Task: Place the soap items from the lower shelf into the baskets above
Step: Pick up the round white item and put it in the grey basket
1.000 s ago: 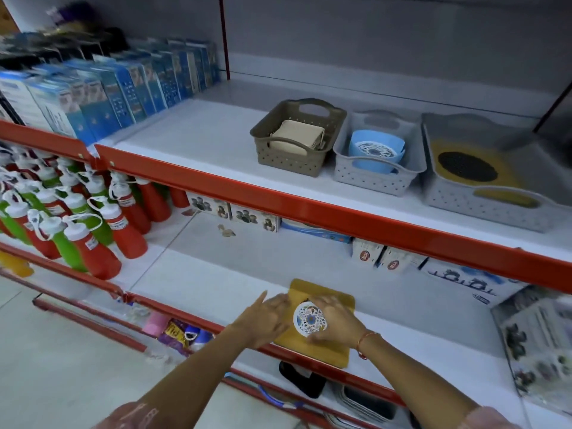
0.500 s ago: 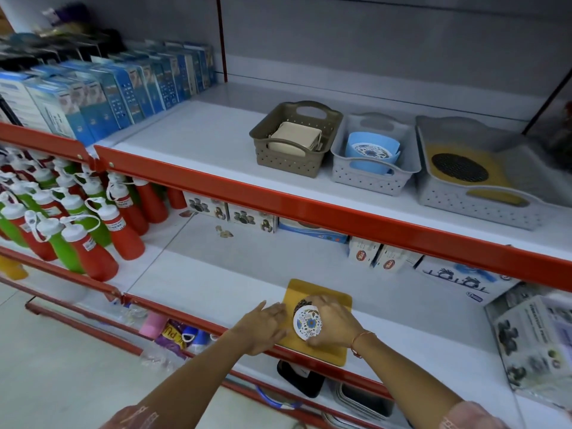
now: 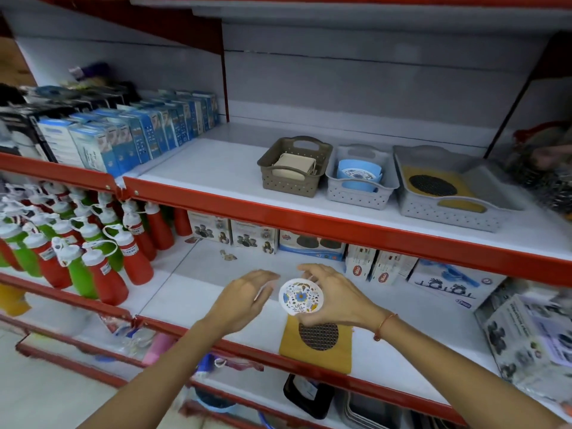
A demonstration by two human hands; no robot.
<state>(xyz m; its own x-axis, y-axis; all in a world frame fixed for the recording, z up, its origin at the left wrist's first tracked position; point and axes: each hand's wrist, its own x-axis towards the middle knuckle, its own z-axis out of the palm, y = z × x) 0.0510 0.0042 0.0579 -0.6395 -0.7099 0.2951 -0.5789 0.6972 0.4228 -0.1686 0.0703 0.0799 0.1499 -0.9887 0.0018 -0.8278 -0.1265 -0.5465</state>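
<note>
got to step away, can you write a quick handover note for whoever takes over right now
Right hand: holds the round floral dish, lifted above the lower shelf.
Left hand: open and empty, just left of the dish, not touching it.
Done, by the look of it: the brown basket holds a beige item, the small grey basket a blue dish, the large grey basket a yellow mat with a dark round patch.
Left: put the floral dish in a basket above, likely the small grey one with the similar dish; then the second yellow mat, lying at the lower shelf's front edge.
</note>
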